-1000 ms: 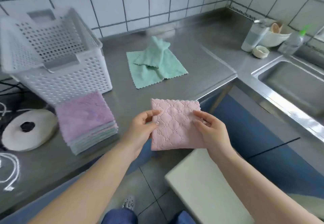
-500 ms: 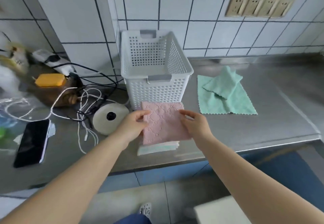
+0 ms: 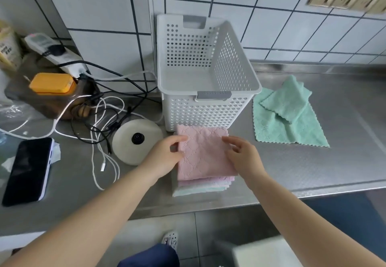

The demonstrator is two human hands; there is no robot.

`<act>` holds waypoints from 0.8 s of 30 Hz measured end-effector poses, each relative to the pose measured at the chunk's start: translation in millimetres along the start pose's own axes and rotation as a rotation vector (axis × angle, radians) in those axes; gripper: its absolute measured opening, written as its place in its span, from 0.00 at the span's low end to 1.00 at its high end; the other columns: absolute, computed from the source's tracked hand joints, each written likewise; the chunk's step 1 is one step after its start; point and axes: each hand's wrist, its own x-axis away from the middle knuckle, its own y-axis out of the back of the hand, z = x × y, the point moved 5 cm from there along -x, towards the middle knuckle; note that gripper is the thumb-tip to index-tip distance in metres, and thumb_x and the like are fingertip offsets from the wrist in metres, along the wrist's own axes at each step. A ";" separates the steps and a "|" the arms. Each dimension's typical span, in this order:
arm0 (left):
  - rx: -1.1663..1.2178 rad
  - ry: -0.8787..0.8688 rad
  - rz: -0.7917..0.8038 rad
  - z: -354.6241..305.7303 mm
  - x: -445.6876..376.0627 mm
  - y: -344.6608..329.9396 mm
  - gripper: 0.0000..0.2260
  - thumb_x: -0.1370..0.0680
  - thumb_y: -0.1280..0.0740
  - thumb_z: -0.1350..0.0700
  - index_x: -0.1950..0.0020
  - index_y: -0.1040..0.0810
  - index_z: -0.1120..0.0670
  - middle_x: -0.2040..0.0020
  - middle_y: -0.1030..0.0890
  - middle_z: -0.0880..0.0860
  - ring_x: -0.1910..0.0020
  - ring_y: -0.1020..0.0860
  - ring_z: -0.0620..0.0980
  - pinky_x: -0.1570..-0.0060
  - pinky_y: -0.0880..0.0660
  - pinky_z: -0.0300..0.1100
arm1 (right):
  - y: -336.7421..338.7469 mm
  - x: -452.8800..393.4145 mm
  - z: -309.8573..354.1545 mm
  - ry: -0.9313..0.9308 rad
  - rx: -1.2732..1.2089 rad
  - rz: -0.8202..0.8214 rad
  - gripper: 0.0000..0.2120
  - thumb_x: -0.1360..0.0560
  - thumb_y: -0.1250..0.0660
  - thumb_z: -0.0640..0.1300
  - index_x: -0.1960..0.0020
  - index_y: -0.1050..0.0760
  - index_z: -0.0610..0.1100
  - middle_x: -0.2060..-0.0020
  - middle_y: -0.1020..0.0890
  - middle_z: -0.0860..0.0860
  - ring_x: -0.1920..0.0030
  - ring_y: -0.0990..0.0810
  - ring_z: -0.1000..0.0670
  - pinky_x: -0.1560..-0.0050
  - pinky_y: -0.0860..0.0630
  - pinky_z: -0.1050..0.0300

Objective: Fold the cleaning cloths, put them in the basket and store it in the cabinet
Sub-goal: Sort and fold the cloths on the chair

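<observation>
Two hands, left (image 3: 165,156) and right (image 3: 243,156), released, flanking pink cloth (image 3: 203,154) atop one stack; one basket (image 3: 208,87).

Pink cloth (image 3: 205,151) now lies released on stack (image 3: 200,187).

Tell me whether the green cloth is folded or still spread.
Spread, unfolded: the green cloth lies loose on the counter, one corner flopped over.

Top cloth (image 3: 203,151) on the stack was pale pink with a quilted diamond pattern, the loose cloths (image 3: 286,116) on the right were mint green, the basket (image 3: 208,108) was white, dotted with holes, grey handles.
</observation>
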 end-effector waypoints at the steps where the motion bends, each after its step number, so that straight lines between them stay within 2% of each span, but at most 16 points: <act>1: 0.005 0.003 0.004 0.7 0.8 0.0 0.19 0.24 0.35 0.64 0.36 0.25 0.46 0.36 0.26 0.44 0.37 0.29 0.42 0.40 0.32 0.36 | 0.1 0.4 -0.1 0.008 0.013 -0.002 0.20 0.25 0.41 0.34 0.39 0.23 0.50 0.35 0.27 0.55 0.44 0.26 0.55 0.42 0.27 0.58; 7: -0.058 0.023 0.011 10.4 6.7 -2.9 0.19 0.24 0.35 0.63 0.38 0.25 0.45 0.37 0.25 0.44 0.38 0.26 0.45 0.38 0.30 0.39 | -9.7 0.8 -5.8 0.005 0.130 0.037 0.22 0.27 0.42 0.33 0.39 0.23 0.50 0.34 0.30 0.53 0.46 0.27 0.55 0.44 0.29 0.59; 11: -0.101 0.021 0.044 18.0 10.1 -9.2 0.19 0.24 0.35 0.62 0.37 0.26 0.45 0.38 0.26 0.43 0.38 0.27 0.46 0.41 0.33 0.36 | -15.4 3.3 -11.0 0.032 0.188 0.069 0.21 0.26 0.41 0.34 0.39 0.23 0.51 0.34 0.31 0.52 0.46 0.29 0.56 0.45 0.34 0.64; 13: -0.159 -0.004 0.001 19.1 11.3 -7.6 0.19 0.25 0.34 0.61 0.36 0.27 0.45 0.39 0.29 0.45 0.36 0.30 0.46 0.39 0.36 0.35 | -12.5 5.0 -16.0 0.050 0.215 0.039 0.20 0.26 0.39 0.35 0.39 0.24 0.51 0.33 0.31 0.52 0.43 0.30 0.56 0.44 0.34 0.63; 15: -0.311 -0.151 -0.162 10.3 14.0 0.1 0.21 0.25 0.32 0.59 0.33 0.29 0.47 0.37 0.33 0.49 0.33 0.35 0.48 0.35 0.41 0.36 | -6.6 6.8 -14.3 0.144 0.268 -0.051 0.18 0.25 0.37 0.39 0.36 0.25 0.50 0.31 0.33 0.51 0.35 0.32 0.53 0.38 0.33 0.59; 17: -0.472 -0.395 -0.266 -8.5 13.9 -1.3 0.21 0.25 0.33 0.60 0.32 0.28 0.52 0.32 0.32 0.52 0.30 0.36 0.50 0.32 0.41 0.42 | -9.0 9.2 -1.1 0.360 0.442 -0.117 0.19 0.24 0.36 0.40 0.33 0.28 0.46 0.29 0.34 0.48 0.30 0.35 0.47 0.32 0.36 0.50; 19: -0.623 -0.556 -0.237 -22.7 6.8 -17.7 0.20 0.23 0.37 0.58 0.31 0.30 0.55 0.29 0.32 0.53 0.28 0.37 0.53 0.29 0.40 0.49 | -25.7 11.2 11.7 0.556 0.629 -0.112 0.22 0.24 0.39 0.43 0.30 0.31 0.45 0.28 0.34 0.45 0.28 0.37 0.44 0.31 0.40 0.43; 20: -0.705 -0.577 -0.193 -24.6 1.6 -27.7 0.21 0.22 0.40 0.57 0.29 0.32 0.57 0.28 0.33 0.54 0.27 0.38 0.54 0.29 0.41 0.52 | -36.2 11.9 14.9 0.593 0.705 -0.079 0.23 0.24 0.42 0.46 0.29 0.34 0.46 0.28 0.34 0.46 0.27 0.38 0.45 0.31 0.42 0.40; 22: -0.877 -0.530 -0.080 -16.6 -10.7 -43.8 0.25 0.21 0.52 0.50 0.26 0.38 0.57 0.26 0.36 0.55 0.25 0.41 0.54 0.27 0.44 0.57 | -52.4 9.5 10.0 0.585 0.815 -0.001 0.25 0.23 0.48 0.52 0.27 0.37 0.49 0.27 0.35 0.49 0.26 0.40 0.48 0.31 0.43 0.36; 24: -1.004 -0.416 0.009 6.3 -18.4 -49.0 0.32 0.25 0.63 0.44 0.23 0.46 0.54 0.23 0.45 0.53 0.23 0.49 0.52 0.27 0.56 0.57 | -60.0 4.7 -5.1 0.496 0.866 0.093 0.28 0.23 0.57 0.57 0.25 0.45 0.53 0.25 0.41 0.52 0.24 0.49 0.51 0.28 0.50 0.35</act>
